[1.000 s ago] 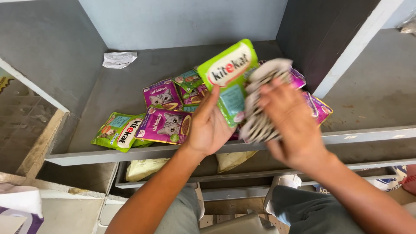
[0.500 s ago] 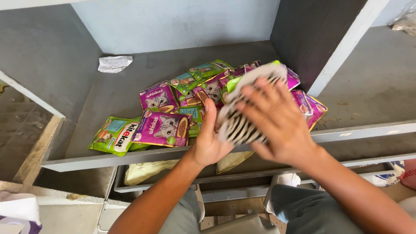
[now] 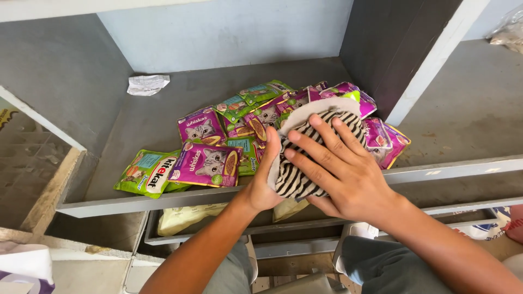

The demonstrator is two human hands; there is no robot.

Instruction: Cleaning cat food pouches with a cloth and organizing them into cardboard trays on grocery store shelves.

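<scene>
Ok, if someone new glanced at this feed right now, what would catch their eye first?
Probably the black-and-white striped cloth at the shelf's front edge, with the right hand spread flat on it and the left hand at its left side. Next, the purple and green pet-food pouches scattered across the grey shelf behind.

A single head-worn camera looks steeply down from close above into the grey-painted open shelf compartment (image 3: 163,117), facing toward its pale blue back wall (image 3: 229,30) at twelve o'clock; the person's forearms enter from six o'clock.
</scene>
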